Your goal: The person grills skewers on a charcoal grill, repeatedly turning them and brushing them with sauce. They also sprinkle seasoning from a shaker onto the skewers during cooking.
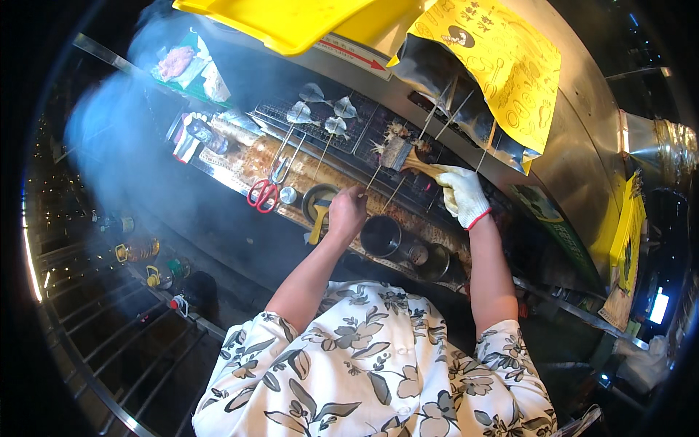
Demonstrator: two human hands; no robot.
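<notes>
My right hand (461,194), in a white knitted glove with a red cuff, grips the wooden handle of a wide flat brush (396,154). The bristles lie at skewered food (397,132) on the wire grill (360,123). My bare left hand (348,214) pinches the end of a thin skewer (373,178) that runs up towards the brush. Just left of that hand, a second brush with a yellow handle (318,224) rests in a round bowl (321,192). Several flat pale skewered pieces, possibly squid (298,113), lie on the grill's left part.
Red-handled scissors (263,195), a small round-topped container (288,195) and a dark metal pot (380,236) stand along the front ledge. A yellow printed bag (499,71) hangs over skewers at the back. Smoke drifts at left, above bottles (137,249). A yellow tray (278,22) overhangs the back.
</notes>
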